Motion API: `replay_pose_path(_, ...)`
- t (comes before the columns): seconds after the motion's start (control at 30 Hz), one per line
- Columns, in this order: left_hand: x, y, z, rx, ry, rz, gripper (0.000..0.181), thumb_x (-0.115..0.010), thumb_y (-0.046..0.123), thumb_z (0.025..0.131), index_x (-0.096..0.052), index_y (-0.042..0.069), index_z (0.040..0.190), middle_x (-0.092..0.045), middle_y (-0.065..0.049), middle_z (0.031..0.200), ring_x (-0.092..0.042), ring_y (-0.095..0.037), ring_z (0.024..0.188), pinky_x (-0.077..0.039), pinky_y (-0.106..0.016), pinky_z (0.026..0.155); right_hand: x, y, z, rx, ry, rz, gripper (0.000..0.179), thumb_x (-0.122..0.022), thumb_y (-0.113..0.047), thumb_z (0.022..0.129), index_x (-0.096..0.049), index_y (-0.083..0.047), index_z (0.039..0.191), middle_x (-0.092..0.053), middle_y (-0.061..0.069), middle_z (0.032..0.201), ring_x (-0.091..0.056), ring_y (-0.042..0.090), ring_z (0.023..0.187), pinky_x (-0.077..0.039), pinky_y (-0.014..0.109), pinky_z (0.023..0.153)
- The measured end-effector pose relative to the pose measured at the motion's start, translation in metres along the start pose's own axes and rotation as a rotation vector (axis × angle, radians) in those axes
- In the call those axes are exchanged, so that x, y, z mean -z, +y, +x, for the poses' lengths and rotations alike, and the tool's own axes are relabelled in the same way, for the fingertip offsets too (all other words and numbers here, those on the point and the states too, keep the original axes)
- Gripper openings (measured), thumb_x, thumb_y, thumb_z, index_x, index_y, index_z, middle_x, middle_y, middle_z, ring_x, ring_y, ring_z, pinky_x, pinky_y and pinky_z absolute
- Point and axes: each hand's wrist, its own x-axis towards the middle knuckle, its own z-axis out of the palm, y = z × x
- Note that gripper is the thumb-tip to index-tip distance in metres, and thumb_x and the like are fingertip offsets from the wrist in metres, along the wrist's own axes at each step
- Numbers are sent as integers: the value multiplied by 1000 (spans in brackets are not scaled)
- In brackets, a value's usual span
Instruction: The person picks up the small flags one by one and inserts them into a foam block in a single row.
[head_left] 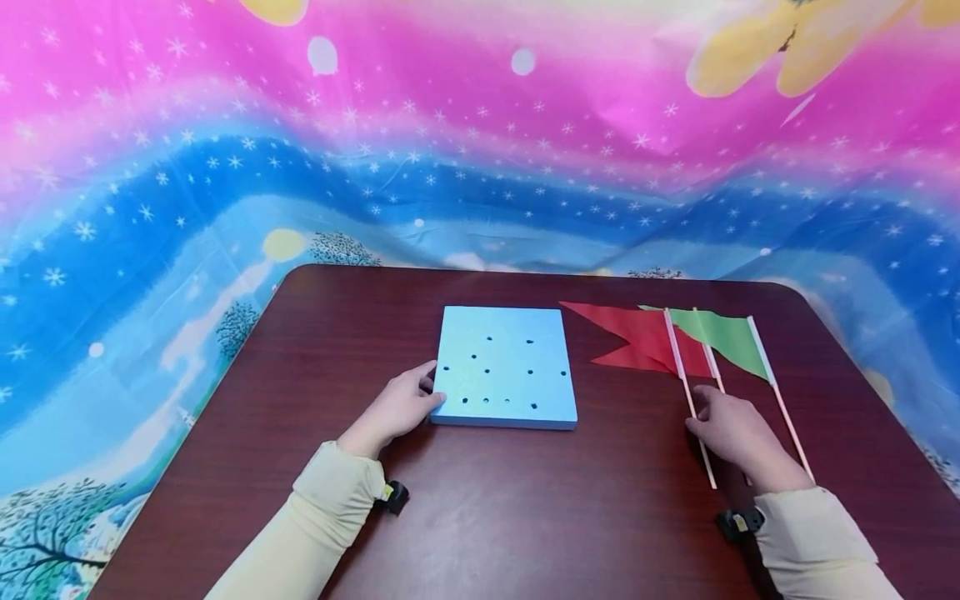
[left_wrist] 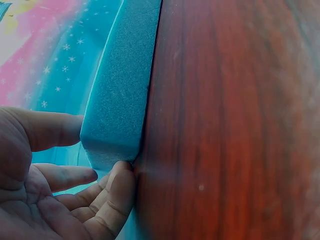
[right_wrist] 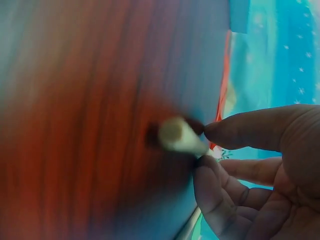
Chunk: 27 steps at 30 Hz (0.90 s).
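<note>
A light blue square foam board [head_left: 506,383] with several small holes in its top lies flat on the table. My left hand [head_left: 401,404] grips its near left corner, the thumb on the top face and fingertips against the side, low near the tabletop in the left wrist view. To the right lie a red paper flag [head_left: 626,342], another red flag [head_left: 699,358] partly beneath it, and a green flag [head_left: 727,340], all on thin pale sticks. My right hand [head_left: 738,429] pinches the leftmost red flag's stick [right_wrist: 185,137] between thumb and fingertip, and covers part of the middle stick.
The dark reddish-brown table [head_left: 495,517] has rounded far corners. Behind and beside it hangs a colourful printed cloth [head_left: 450,133]. The green flag's stick [head_left: 787,421] passes close beside my right hand. Each wrist carries a small black camera [head_left: 393,497].
</note>
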Motion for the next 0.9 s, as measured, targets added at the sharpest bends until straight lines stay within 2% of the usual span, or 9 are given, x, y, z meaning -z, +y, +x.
replay_pose_path(0.17,-1,2,0,4,2,-5,66,-65,10,100,-36,-3,158,-63,-20,124,-63,-21,90,-53,-41,81,2,-1,-1,-28,-13,23,57,-66,-6,90,-45,21,135,-66,14,82,-65,30,75,-53,56,75)
replay_pose_path(0.37,-2,2,0,-1,-3,-6,66,-64,8,100,-36,-1,159,-62,-18,120,-60,-18,83,-51,-40,79,2,3,-1,-11,17,27,56,-64,-6,86,-47,20,133,-66,11,79,-66,30,74,-52,56,75)
replay_pose_path(0.5,-2,2,1,-10,-12,-7,64,-64,8,101,-36,-3,158,-62,-19,121,-60,-18,85,-51,-40,80,4,8,-2,-25,2,41,53,-66,-8,86,-50,21,128,-68,13,81,-66,30,75,-53,53,73)
replay_pose_path(0.6,-1,2,0,-8,-10,-7,64,-64,7,100,-37,-3,158,-61,-19,121,-59,-18,85,-51,-40,80,4,10,-1,-31,-9,56,45,-66,-9,86,-55,20,119,-69,15,83,-66,28,74,-52,47,69)
replay_pose_path(0.73,-1,2,0,-4,-9,-8,65,-64,7,100,-36,-3,158,-61,-19,121,-56,-18,80,-50,-40,80,3,12,-2,-35,6,61,38,-65,-11,87,-57,17,111,-68,12,82,-62,23,70,-48,39,65)
replay_pose_path(0.9,-1,3,-1,-3,-10,-13,65,-63,7,101,-35,-4,158,-60,-18,118,-54,-17,76,-49,-40,80,3,11,-2,-26,23,71,36,-57,-9,88,-57,17,112,-58,7,77,-52,21,65,-42,36,61)
